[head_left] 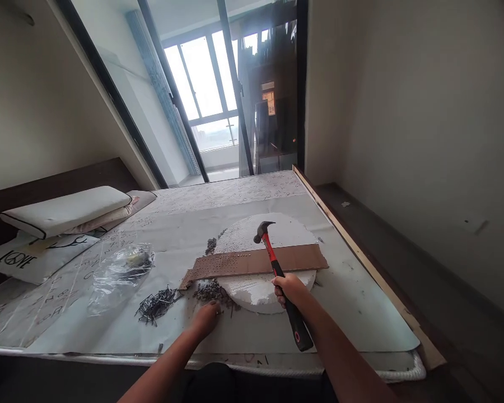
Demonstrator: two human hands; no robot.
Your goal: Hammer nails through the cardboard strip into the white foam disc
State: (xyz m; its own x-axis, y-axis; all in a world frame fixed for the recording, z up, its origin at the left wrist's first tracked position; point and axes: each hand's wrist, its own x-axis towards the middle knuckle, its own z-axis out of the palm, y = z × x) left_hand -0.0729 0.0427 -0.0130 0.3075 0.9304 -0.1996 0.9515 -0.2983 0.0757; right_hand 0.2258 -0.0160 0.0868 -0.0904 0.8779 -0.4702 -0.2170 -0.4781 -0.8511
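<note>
In my right hand [289, 288] is a claw hammer [269, 249] with a red and black handle, its head raised over a white round slab [260, 291]. Across that slab lies a brown board [256, 262] with many small holes at its left part. My left hand [206, 318] rests low beside a heap of small grey pieces [210, 291], fingers curled; what they hold, if anything, is hidden. To its left is a pile of nails [156, 305].
A clear plastic bag [124, 271] lies left of the nails. Pillows [67, 210] sit against the headboard. A pale sheet [353, 313] covers part of the mattress [256, 184], with a wooden bed rail [361, 263] along its right side. Sliding glass doors stand behind.
</note>
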